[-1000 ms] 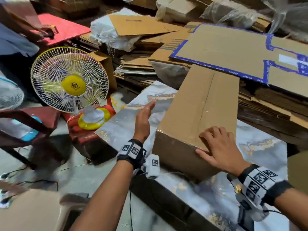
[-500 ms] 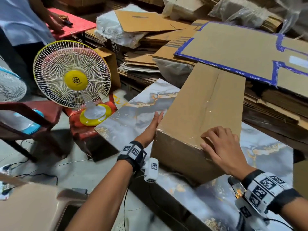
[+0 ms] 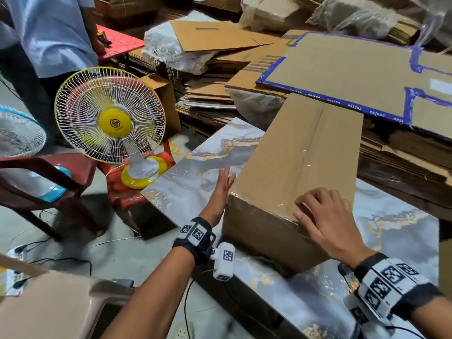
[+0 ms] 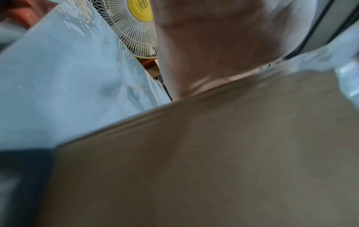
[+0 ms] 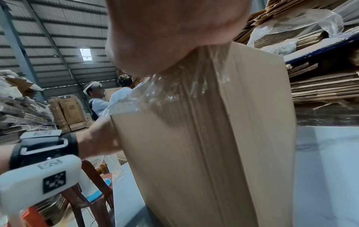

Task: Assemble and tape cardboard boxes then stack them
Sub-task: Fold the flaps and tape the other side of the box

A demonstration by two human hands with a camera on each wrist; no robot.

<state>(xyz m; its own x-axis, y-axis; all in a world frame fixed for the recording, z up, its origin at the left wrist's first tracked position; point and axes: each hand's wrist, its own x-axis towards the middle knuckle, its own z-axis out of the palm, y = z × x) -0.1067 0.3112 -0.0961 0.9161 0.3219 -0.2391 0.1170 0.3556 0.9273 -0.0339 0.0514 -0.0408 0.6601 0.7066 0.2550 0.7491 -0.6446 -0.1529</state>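
A long brown cardboard box (image 3: 293, 162) lies on the marbled table (image 3: 195, 172), its top seam closed with clear tape (image 3: 303, 155). My left hand (image 3: 221, 192) is flat against the box's left side near the front corner, fingers straight. My right hand (image 3: 322, 216) rests on the near top edge, fingers arched on the taped end and thumb along the edge. The right wrist view shows crinkled tape (image 5: 155, 95) folded over the box (image 5: 204, 145) end under my palm. The left wrist view is blurred, showing the box (image 4: 213, 153) wall and table (image 4: 58, 76).
A yellow-centred fan (image 3: 110, 118) stands on a red stool left of the table, beside a dark red chair (image 3: 49, 174). Stacks of flat cardboard (image 3: 354, 69) rise behind and right of the box. A person in a light blue shirt (image 3: 49, 33) stands far left.
My left hand came down from mid-air and now lies flat on the box's left side. My right hand kept its place on the near top edge.
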